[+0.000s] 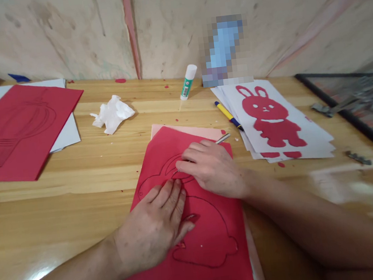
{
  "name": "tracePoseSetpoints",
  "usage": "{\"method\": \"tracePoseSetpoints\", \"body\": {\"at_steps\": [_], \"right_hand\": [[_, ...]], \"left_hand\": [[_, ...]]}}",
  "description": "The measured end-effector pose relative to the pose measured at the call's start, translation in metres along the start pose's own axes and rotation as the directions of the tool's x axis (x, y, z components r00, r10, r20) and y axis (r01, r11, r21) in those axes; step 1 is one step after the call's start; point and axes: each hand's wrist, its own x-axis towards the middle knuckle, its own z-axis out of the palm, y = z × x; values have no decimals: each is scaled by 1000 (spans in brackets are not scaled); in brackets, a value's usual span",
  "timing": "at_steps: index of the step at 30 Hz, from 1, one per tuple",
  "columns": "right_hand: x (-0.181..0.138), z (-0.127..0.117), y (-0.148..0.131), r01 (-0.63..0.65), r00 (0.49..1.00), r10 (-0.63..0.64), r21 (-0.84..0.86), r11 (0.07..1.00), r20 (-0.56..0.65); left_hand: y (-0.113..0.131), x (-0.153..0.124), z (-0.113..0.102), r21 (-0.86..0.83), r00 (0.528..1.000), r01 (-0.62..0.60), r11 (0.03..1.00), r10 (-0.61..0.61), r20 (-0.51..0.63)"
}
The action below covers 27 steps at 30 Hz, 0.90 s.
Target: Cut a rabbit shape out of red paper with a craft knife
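On the surface [78, 193], front-centre, a red sheet [213, 227] w/ a drawn outline lies over pink paper [185, 129], L hand [152, 229] flat on it, fingers spread, R hand [213, 168] gripping a thin knife [223, 139], tip at the line.

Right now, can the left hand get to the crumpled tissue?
Probably yes. The left hand lies open and flat on the red sheet, and only bare table separates it from the crumpled tissue. The right hand, gripping a thin metal tool, sits off to the other side.
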Motion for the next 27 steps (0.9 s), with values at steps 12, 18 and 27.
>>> {"method": "tracePoseSetpoints", "body": {"at_steps": [12,18,27], "right_hand": [[1,4,-2,34,999,-34,7,999,2],[2,3,-2,38,999,-38,17,999,-4],[3,2,-3,43,999,-43,9,999,0]], "left_hand": [[1,-2,0,-11,1000,-15,1000,15,8],[1,-2,0,-9,999,-33,999,33,2],[2,-3,0,-5,998,-60,998,60,13]]}}
